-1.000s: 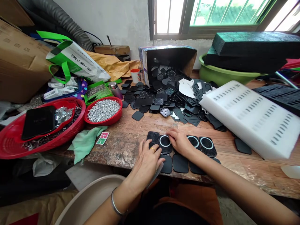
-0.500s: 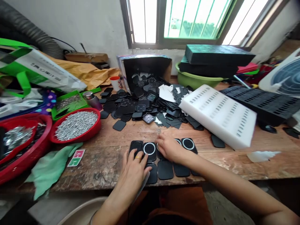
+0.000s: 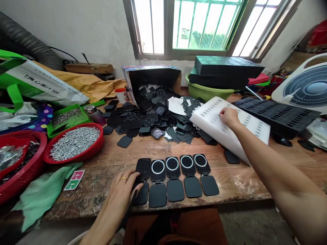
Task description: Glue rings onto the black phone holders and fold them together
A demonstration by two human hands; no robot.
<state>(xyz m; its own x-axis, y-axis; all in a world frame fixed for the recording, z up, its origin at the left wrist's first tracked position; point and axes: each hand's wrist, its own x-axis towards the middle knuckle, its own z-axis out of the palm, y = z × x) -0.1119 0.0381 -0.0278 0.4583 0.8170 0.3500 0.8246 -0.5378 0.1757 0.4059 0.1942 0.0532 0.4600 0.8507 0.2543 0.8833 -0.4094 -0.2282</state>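
Observation:
Five black hinged cases lie unfolded in a row, each an upper panel joined to a smooth lower one. White rings mark four upper panels, including the second case's panel (image 3: 158, 170); the leftmost upper panel (image 3: 143, 168) has none. My left hand (image 3: 124, 185) rests at the leftmost case's left edge, its fingers curled and the thumb close to them. A thin dark strip-like thing shows beneath that thumb, its kind unclear. My right hand (image 3: 230, 117) is pinched over the white foam block (image 3: 209, 119), whose slots hold rows of small dark parts. Whatever sits between its fingertips is hidden.
Behind the row spreads a pile of black panels (image 3: 133, 124), spilling from a cardboard box (image 3: 153, 69). At left stand a red bowl of metal pins (image 3: 75, 143) and a green cloth (image 3: 46, 194). Black slotted foam (image 3: 278, 115) and a fan (image 3: 304, 86) are right.
My right hand has left the row of cases and moved up and right to the white foam. My left hand has shifted left and its fingers have curled.

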